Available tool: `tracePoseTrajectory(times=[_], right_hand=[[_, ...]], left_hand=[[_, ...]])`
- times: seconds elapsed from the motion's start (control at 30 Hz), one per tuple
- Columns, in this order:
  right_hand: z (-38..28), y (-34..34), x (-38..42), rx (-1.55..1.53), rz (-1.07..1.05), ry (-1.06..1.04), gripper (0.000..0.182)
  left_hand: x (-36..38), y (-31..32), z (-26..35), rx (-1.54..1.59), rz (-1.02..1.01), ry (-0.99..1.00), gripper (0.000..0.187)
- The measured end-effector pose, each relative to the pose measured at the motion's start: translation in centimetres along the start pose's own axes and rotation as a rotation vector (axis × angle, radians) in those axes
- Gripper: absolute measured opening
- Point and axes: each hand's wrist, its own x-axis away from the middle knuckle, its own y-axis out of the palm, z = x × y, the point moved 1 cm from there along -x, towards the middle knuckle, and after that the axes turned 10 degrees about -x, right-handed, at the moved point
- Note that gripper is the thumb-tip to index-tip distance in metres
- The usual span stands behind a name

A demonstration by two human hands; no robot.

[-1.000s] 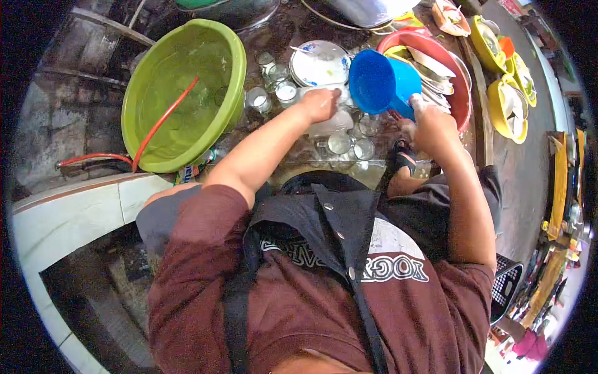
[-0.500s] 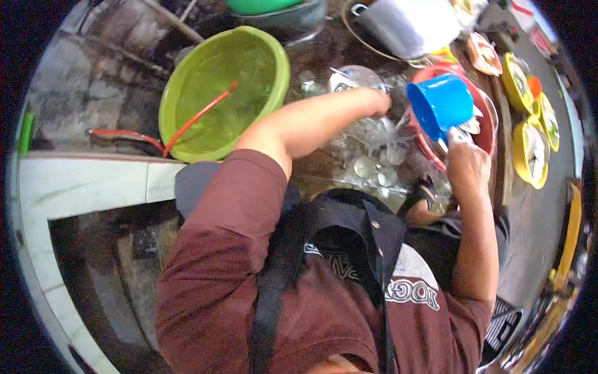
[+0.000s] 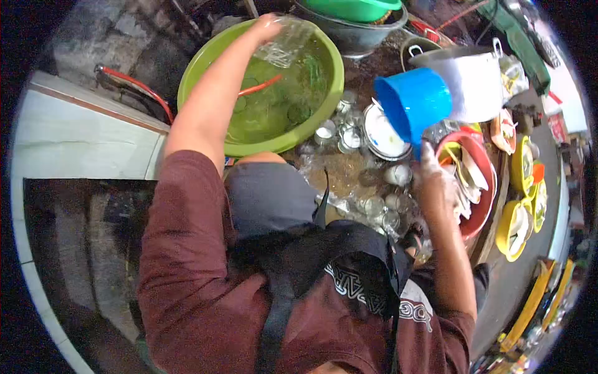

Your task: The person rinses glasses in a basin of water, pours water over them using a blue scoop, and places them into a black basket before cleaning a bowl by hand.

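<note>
My right hand [image 3: 430,165] is closed round the handle of a blue plastic dipper [image 3: 414,103], held up above the washing area with its mouth tilted to the left. My left hand [image 3: 269,28] reaches to the far rim of a large green basin [image 3: 339,75] of water. At its fingers is a clear, see-through thing [image 3: 283,47], blurred, its kind hard to make out; the fingers look closed on it. A red hose [image 3: 260,85] lies in the basin. Beside the dipper, white plates [image 3: 383,132] are stacked on the ground.
Several glasses [image 3: 374,206] stand on the wet floor before me. To the right is a red basin [image 3: 486,215] of dishes and utensils, then yellow bowls [image 3: 516,227]. A large metal pot [image 3: 470,84] and a grey tub [image 3: 355,40] stand behind. White tiles [image 3: 93,137] edge the left.
My left hand has swung from near the plates to the far side of the green basin, with a clear thing at its fingers. The blue dipper has shifted slightly left. The view has also shifted.
</note>
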Motion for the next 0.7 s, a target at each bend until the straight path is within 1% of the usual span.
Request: tracePoseTrajectory(times=[0.03, 0.07, 0.1, 0.13, 0.17, 0.2, 0.27, 0.3, 0.37, 0.4, 0.47, 0.53, 0.57, 0.6, 0.67, 0.7], right_hand=[[-1.9, 0.7, -1.4, -0.002, -0.045, -0.037, 0.041], [-3.7, 1.4, -3.0, -0.020, -0.094, -0.030, 0.042], [-5.8, 2.1, -4.7, -0.038, -0.143, -0.026, 0.044], [-8.0, 2.5, -6.5, 0.048, -0.252, -0.068, 0.042], [-9.1, 4.1, -7.7, 0.039, 0.031, -0.354, 0.043], [-10.6, 5.0, -9.1, 0.041, 0.003, -0.380, 0.042], [-13.8, 7.0, -11.9, 0.000, -0.078, -0.385, 0.040], [-14.9, 8.1, -13.2, -0.041, -0.132, -0.365, 0.040], [-17.0, 10.5, -15.8, 0.014, -0.131, -0.389, 0.044], [-18.1, 11.3, -16.9, 0.023, -0.149, -0.387, 0.042], [-19.8, 13.1, -18.8, 0.039, -0.176, -0.393, 0.040], [-20.8, 15.4, -20.2, 0.047, -0.243, -0.332, 0.042], [-21.2, 16.6, -20.5, 0.053, -0.247, -0.339, 0.042], [-21.4, 18.0, -21.0, 0.015, -0.293, -0.299, 0.043], [-21.9, 20.1, -21.5, -0.064, -0.375, -0.221, 0.042], [-22.1, 20.9, -21.7, -0.060, -0.374, -0.220, 0.042]], left_hand=[[-1.6, 1.5, -4.9, 0.024, 0.171, -0.063, 0.028], [-3.2, 3.4, -9.6, 0.044, 0.344, -0.132, 0.029], [-3.3, 5.1, -13.0, 0.107, 0.446, -0.246, 0.030], [-2.4, 5.2, -14.0, 0.170, 0.545, -0.362, 0.030], [-1.6, 5.8, -14.6, 0.213, 0.610, -0.503, 0.028], [0.6, 5.8, -13.3, 0.256, 0.672, -0.641, 0.027], [1.3, 8.0, -14.7, 0.308, 0.791, -0.665, 0.022], [0.8, 9.6, -16.0, 0.318, 0.804, -0.679, 0.022], [-0.2, 12.5, -18.5, 0.504, 0.880, -0.696, 0.016], [-0.2, 12.8, -18.6, 0.511, 0.887, -0.712, 0.016], [0.2, 13.3, -17.7, 0.376, 0.964, -0.623, 0.012], [0.0, 13.8, -17.8, 0.341, 0.954, -0.618, 0.011], [-0.3, 13.9, -17.7, 0.300, 0.946, -0.599, 0.009], [0.6, 12.4, -15.4, 0.539, 0.961, -0.523, 0.009], [-2.5, 17.0, -20.2, 0.592, 0.940, -0.515, 0.009], [-4.1, 19.1, -22.1, 0.643, 0.916, -0.500, 0.010]])
